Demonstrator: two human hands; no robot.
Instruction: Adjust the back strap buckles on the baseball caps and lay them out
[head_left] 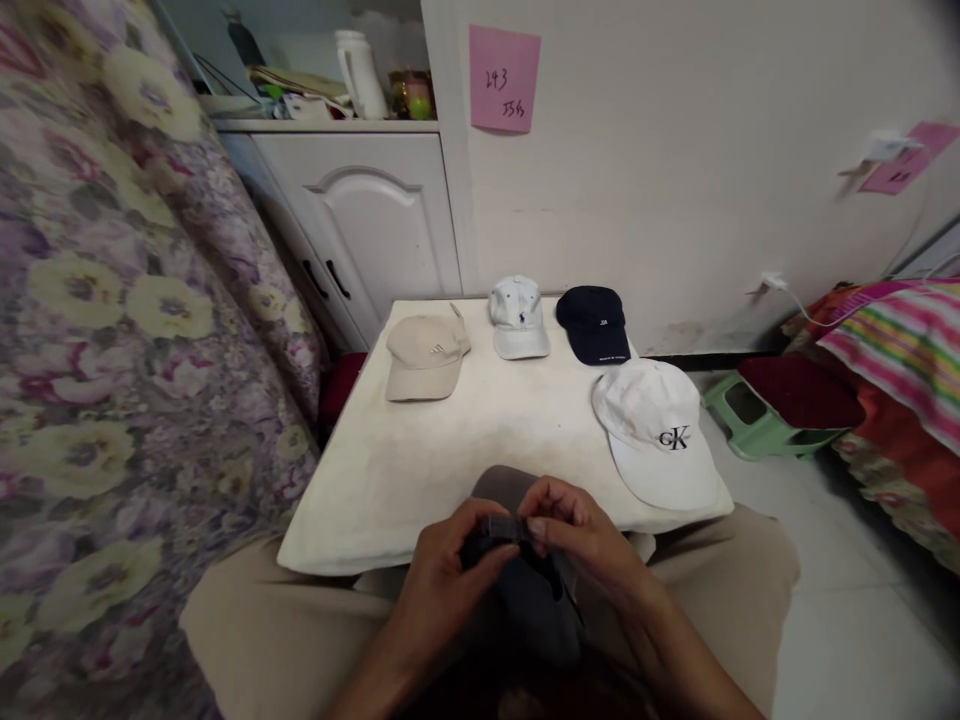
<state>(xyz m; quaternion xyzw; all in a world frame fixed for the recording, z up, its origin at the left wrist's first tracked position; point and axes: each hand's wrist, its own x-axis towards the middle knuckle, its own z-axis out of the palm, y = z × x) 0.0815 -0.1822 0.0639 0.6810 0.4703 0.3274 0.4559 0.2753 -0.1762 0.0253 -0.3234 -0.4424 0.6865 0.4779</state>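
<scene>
Off-white wall (pixel 645 200) fills most of the upper right of the frame, and down the left side we see a flowered curtain (pixel 82 350). Across the middle stands our table (pixel 517 415), under a cream cover. Our beige trousers (pixel 285 620) spread along the bottom, on both sides of the table's near edge. At the upper left we have a white cabinet (pixel 375 210) with dark handles, and at the right edge, striped and orange bedding (pixel 915 350) overhangs a green stool (pixel 795 395) with a dark red top.

At the bottom centre we hold a dark grey cap (pixel 529 595), partly over the table's near edge. Our left hand (pixel 450 565) pinches its strap (pixel 501 527) between thumb and fingers; our right hand (pixel 585 525) is closed on the cap just beside, fingertips bent in by the strap.

Right of centre lies a white cap (pixel 645 410) with black letters, its brim toward us. Left of centre we see a beige cap (pixel 427 350); farther back, a navy cap (pixel 596 325) and, just left of it, a smaller pale cap (pixel 517 315) with a blue emblem.

Smaller again are a pink note (pixel 504 80) at the upper centre, a white jug (pixel 361 75) above the cabinet and a plug (pixel 772 282) at the right.
</scene>
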